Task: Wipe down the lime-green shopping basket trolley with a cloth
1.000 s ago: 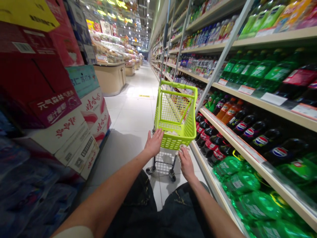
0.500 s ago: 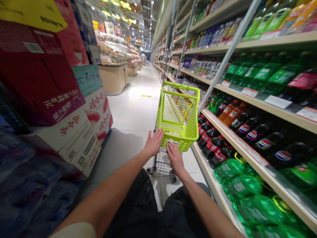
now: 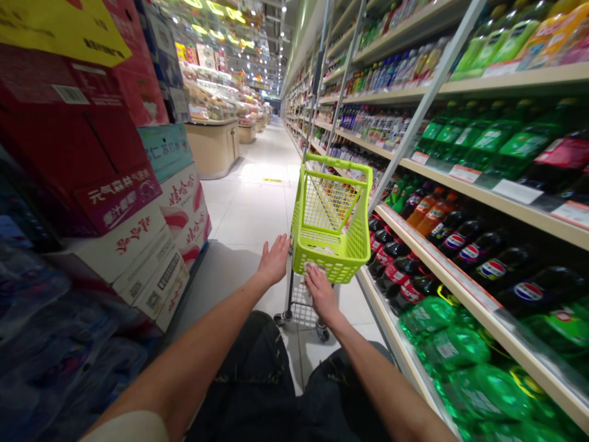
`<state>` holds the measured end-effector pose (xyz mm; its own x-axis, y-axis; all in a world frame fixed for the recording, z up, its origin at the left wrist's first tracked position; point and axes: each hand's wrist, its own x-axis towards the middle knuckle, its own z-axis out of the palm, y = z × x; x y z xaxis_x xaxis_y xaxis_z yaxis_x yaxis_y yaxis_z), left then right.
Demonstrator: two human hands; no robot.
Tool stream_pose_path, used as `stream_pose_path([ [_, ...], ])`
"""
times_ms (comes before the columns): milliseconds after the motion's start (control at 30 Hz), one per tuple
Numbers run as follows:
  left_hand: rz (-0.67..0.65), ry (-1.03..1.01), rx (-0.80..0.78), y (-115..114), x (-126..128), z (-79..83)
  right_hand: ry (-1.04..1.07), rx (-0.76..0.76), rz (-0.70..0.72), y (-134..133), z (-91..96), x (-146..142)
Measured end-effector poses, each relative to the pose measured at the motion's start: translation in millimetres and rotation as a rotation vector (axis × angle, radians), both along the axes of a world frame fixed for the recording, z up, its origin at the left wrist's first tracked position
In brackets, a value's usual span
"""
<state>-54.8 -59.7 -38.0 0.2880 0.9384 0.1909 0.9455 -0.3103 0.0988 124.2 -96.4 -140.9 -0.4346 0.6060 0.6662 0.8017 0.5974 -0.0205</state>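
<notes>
A lime-green shopping cart [image 3: 329, 258] with a lattice basket stands in front of my knees. My right hand [image 3: 321, 293] is at the near wall of its basket, pressing a pale crumpled cloth [image 3: 315, 266] against it. Part of that cloth is hidden behind the fingers, and a whitish patch shows through the holes inside. Just off the basket's left corner is my left hand [image 3: 275, 259], empty, its fingers stretched out and its thumb raised. Its fingertips come very near the green edge; whether they touch it I cannot tell.
Shelves of drink bottles [image 3: 464, 245] run close along the right, with green bottles [image 3: 451, 341] lying at the bottom. Stacked drink cartons [image 3: 124, 245] and wrapped water bottles [image 3: 59, 344] border the left. A tiled aisle [image 3: 251, 212] leads past a wooden display counter [image 3: 211, 147].
My left hand has come off the basket's near corner and shifted left. My right hand and the cloth have slid slightly left and down along the near wall.
</notes>
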Motion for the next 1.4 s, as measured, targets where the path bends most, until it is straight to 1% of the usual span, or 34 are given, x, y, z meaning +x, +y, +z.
stream_pose_path([
  [67,0.000,-0.012,0.014,1.1,4.6,3.9,0.011,0.027,0.031,6.7,19.3,-7.7],
  [100,-0.011,-0.015,0.021,0.9,7.5,6.2,0.010,0.033,0.040,10.8,24.6,-11.7],
  [133,-0.029,-0.014,0.024,0.3,10.2,8.3,0.004,0.033,0.044,14.3,25.8,-14.7],
  [200,-0.070,-0.006,0.025,-2.0,13.7,11.3,-0.013,0.023,0.038,17.0,16.4,-15.5],
  [300,-0.091,0.011,0.029,-4.8,13.3,12.0,-0.038,0.001,0.033,8.7,-6.6,-2.4],
  [333,-0.088,0.017,0.029,-5.1,12.5,11.2,-0.038,0.003,0.042,4.2,-9.6,4.1],
  [367,-0.085,0.022,0.027,-5.0,12.1,10.1,-0.030,0.012,0.055,-0.1,-8.2,10.2],
  [400,-0.084,0.027,0.025,-4.6,12.4,8.8,-0.011,0.029,0.070,-3.4,-2.2,15.2],
  [433,-0.087,0.030,0.027,-4.1,13.6,7.3,0.016,0.051,0.082,-5.1,7.9,18.3],
  [500,-0.107,0.035,0.038,-3.0,18.7,3.9,0.081,0.093,0.085,-2.3,34.5,17.6],
  [567,-0.129,0.039,0.050,-2.4,25.5,0.7,0.123,0.106,0.053,8.0,58.7,9.6],
  [633,-0.134,0.044,0.059,-2.3,31.0,-2.3,0.116,0.080,-0.004,20.7,71.4,0.7],
  [700,-0.131,0.048,0.080,-2.2,33.3,-4.5,0.073,0.037,-0.044,29.4,72.3,-0.3],
  [733,-0.130,0.049,0.092,-2.2,33.5,-5.3,0.049,0.018,-0.052,30.8,70.3,4.4],
  [767,-0.129,0.048,0.104,-2.1,33.3,-5.9,0.029,0.005,-0.056,30.1,67.8,12.9],
  [833,-0.124,0.046,0.111,-2.5,33.4,-6.3,0.021,0.002,-0.081,23.3,63.9,38.9],
  [900,-0.111,0.041,0.102,-3.7,35.7,-6.3,0.055,0.019,-0.162,13.3,62.8,66.4],
  [967,-0.092,0.039,0.088,-5.9,40.2,-6.6,0.116,0.038,-0.271,5.7,62.8,80.1],
  [1000,-0.085,0.039,0.085,-7.4,42.7,-7.0,0.143,0.039,-0.312,4.1,62.6,78.6],
  [1067,-0.084,0.041,0.091,-10.6,46.8,-7.8,0.167,0.019,-0.336,5.5,61.6,60.6],
  [1133,-0.099,0.045,0.106,-13.2,48.2,-8.2,0.146,-0.024,-0.289,10.5,61.4,35.0],
  [1200,-0.106,0.051,0.108,-14.5,47.1,-7.2,0.108,-0.066,-0.220,15.0,63.6,20.4],
  [1233,-0.102,0.053,0.102,-14.5,46.2,-6.2,0.093,-0.084,-0.194,16.2,65.6,20.9],
  [1300,-0.088,0.053,0.080,-13.7,44.6,-3.5,0.085,-0.100,-0.191,16.2,70.2,36.2],
  [1400,-0.076,0.049,0.046,-12.9,46.1,0.0,0.142,-0.078,-0.300,13.2,74.5,66.1],
])
